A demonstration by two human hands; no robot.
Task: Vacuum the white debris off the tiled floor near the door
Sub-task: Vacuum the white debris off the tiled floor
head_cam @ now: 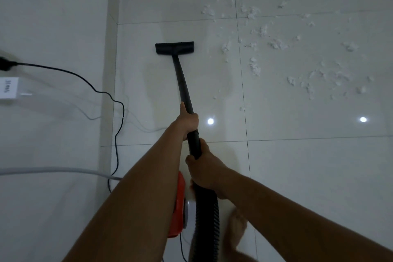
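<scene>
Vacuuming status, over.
Left hand grip, right hand grip on black vacuum wand. Flat black nozzle on bare tile; fluffy white debris to its right. Black power cord left, clear.

Black vacuum wand [182, 83], head [174, 47] flat on tiled floor [308, 166], white debris [276, 44] to its right

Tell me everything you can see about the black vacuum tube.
The vacuum tube is a straight black pipe, plastic by its look, slanting down to a wide flat nozzle resting on the tiled floor, left of the white debris. The left hand grips its middle, the right hand its end by the ribbed hose.
</scene>
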